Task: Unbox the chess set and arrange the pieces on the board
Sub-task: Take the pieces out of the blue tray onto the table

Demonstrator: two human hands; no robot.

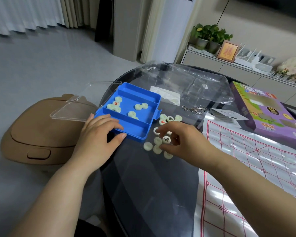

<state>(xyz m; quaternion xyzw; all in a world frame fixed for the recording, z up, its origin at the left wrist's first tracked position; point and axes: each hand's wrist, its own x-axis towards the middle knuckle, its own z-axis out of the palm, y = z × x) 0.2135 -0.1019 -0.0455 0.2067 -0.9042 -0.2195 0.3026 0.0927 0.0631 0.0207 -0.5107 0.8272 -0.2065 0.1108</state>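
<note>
A blue box (pixel 144 98) with three compartments stands open on the dark glass table (pixel 152 185). Its clear lid (pixel 70 106) hangs off the left side. Several pale round chess pieces (pixel 117 104) lie in its middle compartment. My left hand (pixel 99 135) grips the box's near wall, fingers inside the near compartment and thumb on the front. More chess pieces (pixel 148 145) lie loose on the table to the right of the box. My right hand (pixel 183 139) hovers over them with bent, spread fingers, fingertips touching some. The board sheet (pixel 249 151), white with red lines, lies at the right.
A purple game box (pixel 266 108) sits at the far right behind the board. A crumpled clear plastic bag (pixel 195 81), a small white packet (pixel 167 95), metal ring puzzles (pixel 193 109) and a folded leaflet (pixel 229 114) lie behind the pieces. A tan stool (pixel 41 132) stands left of the table.
</note>
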